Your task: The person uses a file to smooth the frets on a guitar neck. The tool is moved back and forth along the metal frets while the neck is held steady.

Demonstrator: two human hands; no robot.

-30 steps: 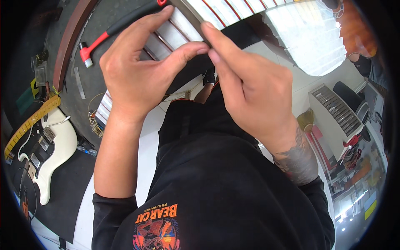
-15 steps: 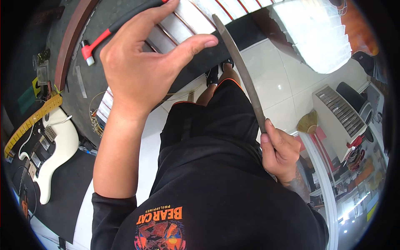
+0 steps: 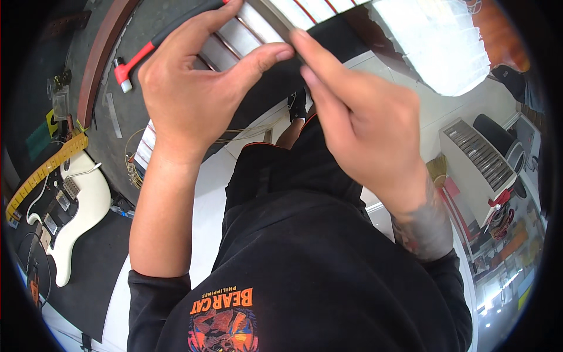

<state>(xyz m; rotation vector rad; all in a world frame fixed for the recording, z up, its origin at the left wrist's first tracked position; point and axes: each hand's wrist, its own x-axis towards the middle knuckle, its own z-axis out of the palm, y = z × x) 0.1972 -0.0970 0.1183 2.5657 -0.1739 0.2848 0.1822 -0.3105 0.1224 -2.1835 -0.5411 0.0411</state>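
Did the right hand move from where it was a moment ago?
Yes. The right hand came up from beside the black-clothed lap to the striped fretboard, fingertips meeting the left hand.

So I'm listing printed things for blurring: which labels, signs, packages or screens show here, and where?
Shirt print: bottom centre on the black top, orange lettering above a round orange-and-blue picture.
Yellow tag: far left on the bench, small and partly hidden.
No screens, signs or packages can be made out.
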